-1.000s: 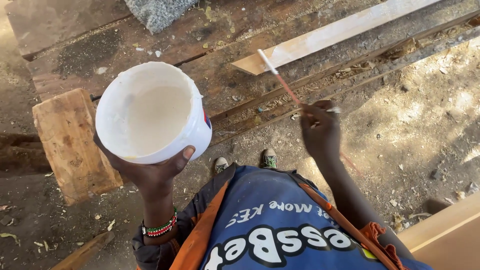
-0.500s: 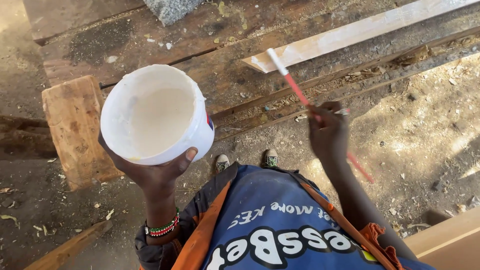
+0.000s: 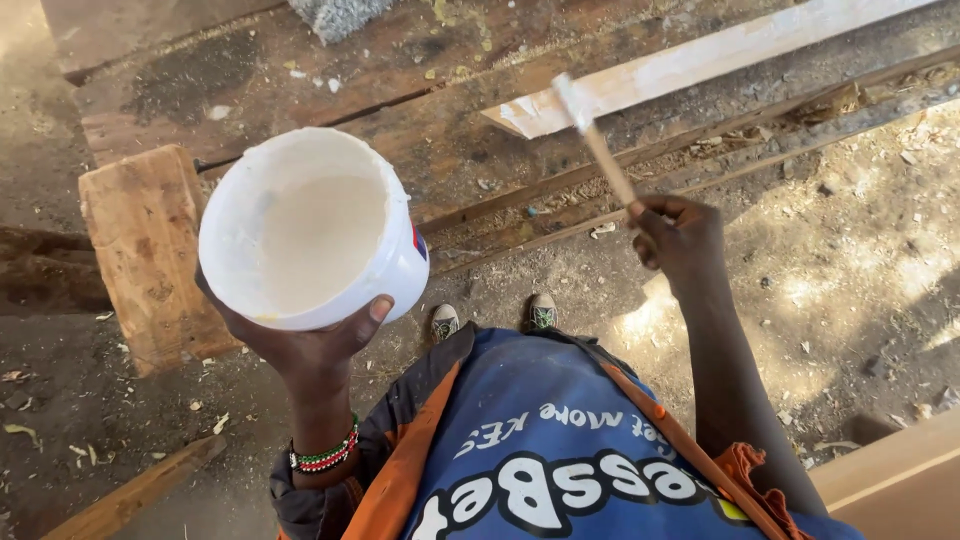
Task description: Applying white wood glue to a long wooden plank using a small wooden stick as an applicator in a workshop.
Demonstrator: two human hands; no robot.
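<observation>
Left hand: cupped under the white tub, thumb hooked over the near rim, fingers wrapped round the far side; closed firmly on it.
White tub: raised to chest height, mouth tilted toward the camera; holds a pale cream liquid with smears up the inner wall. Judged moderately heavy for one hand, thin-walled and slightly springy, slick wherever smeared; best taken low round the base and wall, as here, with the rim kept near level to avoid a spill.
Right hand: closed round the lower shaft of the brush, well back from the tip.
Brush: slim reddish stick, pale coated tip lying over the near end of the pale plank; blurred, so contact cannot be confirmed. Judged light and stiff, easy to steer from the shaft.
Pale plank: long, light-coloured, laid slantwise across dark boards, streaked white at the near end.
Wooden block: rough, upright, just left of the tub in this view.
Bead bracelet: red, white and green, on the left wrist.
Shoes: two toes showing on the dusty ground, below the boards.
Clothing: blue front with orange trim.
</observation>
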